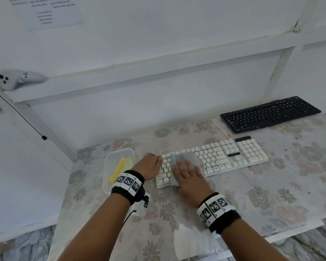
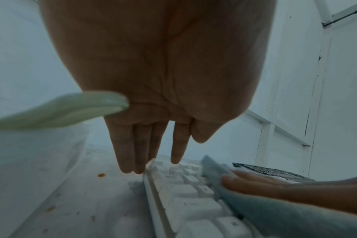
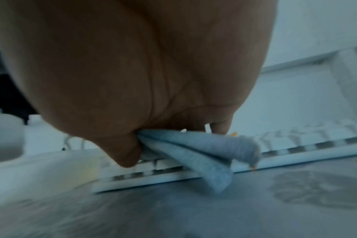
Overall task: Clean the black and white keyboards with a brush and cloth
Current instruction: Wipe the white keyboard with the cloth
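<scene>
The white keyboard [image 1: 224, 157] [image 2: 185, 206] [image 3: 296, 154] lies in the middle of the floral table. My right hand [image 1: 184, 166] lies flat on a light blue-grey cloth [image 1: 188, 157] [image 2: 275, 214] [image 3: 204, 154] and presses it onto the keyboard's left half, with straight fingers [image 2: 255, 180]. Loose folds of the cloth hang over the keyboard's near edge. My left hand [image 1: 154, 159] [image 2: 153, 162] touches the keyboard's left end with straight fingertips and holds nothing. The black keyboard [image 1: 269, 113] [image 2: 269, 171] sits at the back right. A yellow brush [image 1: 120, 166] lies in a clear tub [image 1: 119, 151] left of my left hand.
A white cable [image 1: 218, 127] runs from the white keyboard toward the wall. Orange crumbs [image 1: 249, 167] [image 2: 101, 175] dot the tablecloth. The wall and a ledge stand close behind; a white device [image 1: 17, 80] rests on the ledge's left end. The table's front edge [image 1: 271, 238] is near my wrists.
</scene>
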